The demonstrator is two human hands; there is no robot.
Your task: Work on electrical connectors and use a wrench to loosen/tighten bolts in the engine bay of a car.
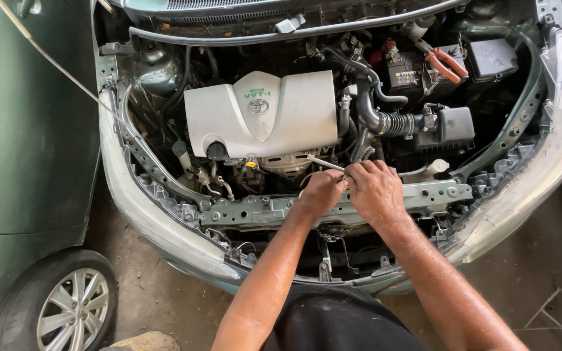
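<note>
Dark cloth over the lap (336, 322) lowest in view, with two bare forearms reaching up from it into an open engine bay.

Left hand (322, 190) curled into a loose fist, knuckles up, pressed against the right hand (373, 188). Right fingers bent down and bunched, none spread. Both closed on the near end of a thin rod (323, 162), though which one bears the real grip cannot be told from here.

Looks like the middle of a fiddly step: working the rod at a spot just above the crossmember (255, 209), close behind the front edge of the bay. Seems to call next for a small, steady turn or pull with both wrists kept close, and care not to let the tip slide into the hoses and wiring beside it.

Rod itself: slim, straight, bright bare metal, slanting up and left from between the hands towards the lower edge of the engine cover (274, 110). Far tip free, near a yellow dipstick (250, 164) but apart from it.

Elsewhere: ribbed hose (391, 122) right of the cover, battery (403, 71) behind it, red-handled pliers (447, 64) lying just beside the battery. Green car (21, 130) and its wheel (73, 309) at the left.
</note>
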